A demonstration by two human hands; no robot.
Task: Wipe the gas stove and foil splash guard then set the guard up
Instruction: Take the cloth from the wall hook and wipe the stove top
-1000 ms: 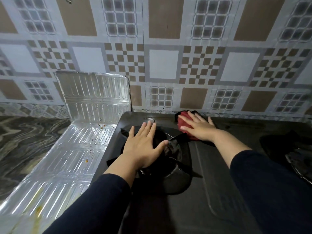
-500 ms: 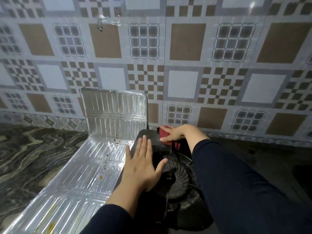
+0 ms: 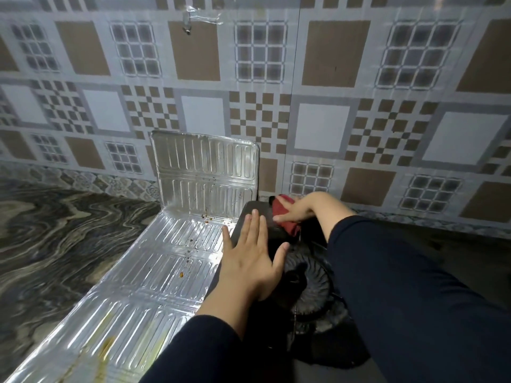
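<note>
The right hand is pressing a red cloth flat against the far left corner of the black stove, fingers together on top of the cloth, not curled around it. The left hand lies spread and flat, holding nothing, on the stove's left edge just in front of the cloth. So the stove wipe looks under way, with only this back corner clearly being worked. To the left of that hand, the foil guard lies mostly flat on the marbled table, its far panel propped against the tiled wall. Brown specks and yellowish smears dot the foil, so I'd judge it unwiped and not set up. The burner beside the left thumb will crowd the cloth's path.
</note>
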